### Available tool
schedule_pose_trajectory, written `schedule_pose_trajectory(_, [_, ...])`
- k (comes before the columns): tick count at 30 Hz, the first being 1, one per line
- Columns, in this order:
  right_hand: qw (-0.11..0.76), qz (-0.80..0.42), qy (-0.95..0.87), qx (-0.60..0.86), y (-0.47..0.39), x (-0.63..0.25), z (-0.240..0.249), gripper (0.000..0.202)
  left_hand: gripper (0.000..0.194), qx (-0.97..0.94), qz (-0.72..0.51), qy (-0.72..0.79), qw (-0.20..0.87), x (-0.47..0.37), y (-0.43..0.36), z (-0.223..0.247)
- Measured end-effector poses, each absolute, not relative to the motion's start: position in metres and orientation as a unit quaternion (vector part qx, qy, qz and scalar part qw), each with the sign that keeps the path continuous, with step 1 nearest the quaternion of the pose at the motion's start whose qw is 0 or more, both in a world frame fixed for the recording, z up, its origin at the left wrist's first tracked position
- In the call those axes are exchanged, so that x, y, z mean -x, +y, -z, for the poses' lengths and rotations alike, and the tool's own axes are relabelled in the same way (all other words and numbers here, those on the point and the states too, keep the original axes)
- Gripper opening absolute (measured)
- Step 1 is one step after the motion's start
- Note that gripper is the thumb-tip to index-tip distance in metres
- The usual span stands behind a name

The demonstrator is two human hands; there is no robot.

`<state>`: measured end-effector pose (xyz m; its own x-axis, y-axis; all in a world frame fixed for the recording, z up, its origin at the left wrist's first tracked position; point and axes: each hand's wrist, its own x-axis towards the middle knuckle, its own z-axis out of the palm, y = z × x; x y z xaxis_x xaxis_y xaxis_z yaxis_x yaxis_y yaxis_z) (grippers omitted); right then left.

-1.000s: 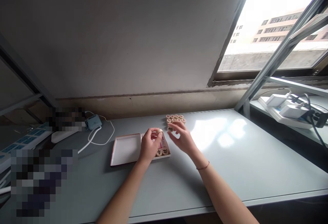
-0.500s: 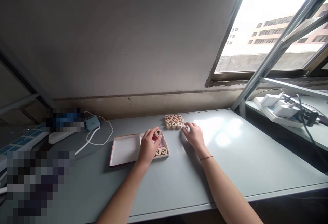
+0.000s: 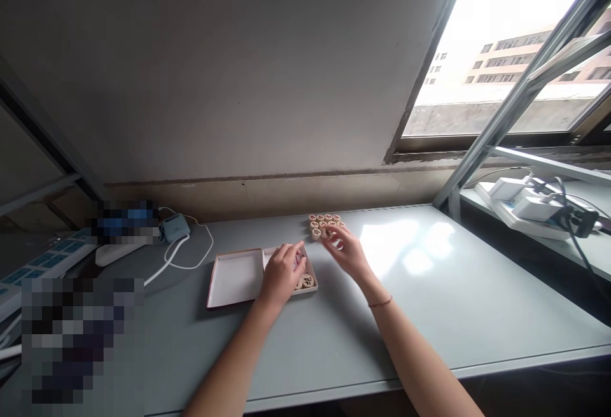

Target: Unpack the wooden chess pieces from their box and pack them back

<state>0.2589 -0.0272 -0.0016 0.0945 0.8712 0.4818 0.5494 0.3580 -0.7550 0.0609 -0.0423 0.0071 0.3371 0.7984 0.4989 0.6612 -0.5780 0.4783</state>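
My left hand (image 3: pixel 281 272) is over the right half of an opened flat box (image 3: pixel 235 278). Its fingers curl downward, and whatever lies between the fingertips is hidden from me. In the box's near right corner sits a round wooden xiangqi piece (image 3: pixel 308 281) with a dark character, and part of another shows beside it. At the back of the desk, several pieces (image 3: pixel 320 218) stand in tight rows, characters up. My right hand (image 3: pixel 347 250) is in front of these rows, fingers bent and apart, with no piece visible in it. It covers part of the nearest row.
A grey desk (image 3: pixel 329 353) carries everything, with a wall behind. At the left are a power strip (image 3: pixel 52 264), a blue adapter (image 3: pixel 175 228) and white cables. Plugs and chargers (image 3: pixel 534 204) occupy a shelf at the right, behind a slanting metal frame.
My right hand has moved left from the row's end, its fingers spreading. My left hand has turned palm-down, and the piece that showed in its fingers is out of sight.
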Motion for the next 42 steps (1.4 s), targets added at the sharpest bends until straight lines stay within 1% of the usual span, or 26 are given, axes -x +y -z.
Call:
schedule_pose_trajectory(2, [0.492,-0.105,-0.598,0.624,-0.020,-0.284,0.010,0.031,0.028,-0.811,-0.355,0.453,0.101,-0.060,-0.043,-0.008])
schedule_pose_trajectory(5, [0.449,-0.087,-0.546,0.702,-0.014,-0.308,0.021,0.032,0.027,-0.809,-0.354,0.456,0.110,-0.058,-0.043,-0.008])
schedule_pose_trajectory(9, [0.407,-0.086,-0.568,0.710,-0.011,-0.314,0.032,0.017,0.025,-0.808,-0.363,0.449,0.119,-0.058,-0.043,-0.006])
schedule_pose_trajectory(12, [0.381,-0.076,-0.583,0.713,-0.010,-0.312,0.036,0.014,0.024,-0.809,-0.364,0.447,0.118,-0.059,-0.043,-0.005])
schedule_pose_trajectory(19, [0.379,-0.070,-0.577,0.720,-0.009,-0.311,0.036,0.018,0.022,-0.810,-0.358,0.448,0.121,-0.059,-0.043,-0.006])
schedule_pose_trajectory(25, [0.368,-0.063,-0.576,0.727,-0.008,-0.309,0.036,0.017,0.023,-0.811,-0.355,0.450,0.122,-0.059,-0.044,-0.007])
schedule_pose_trajectory(42, [0.385,-0.061,-0.578,0.717,-0.009,-0.311,0.038,0.016,0.022,-0.809,-0.336,0.465,0.126,-0.057,-0.043,-0.008])
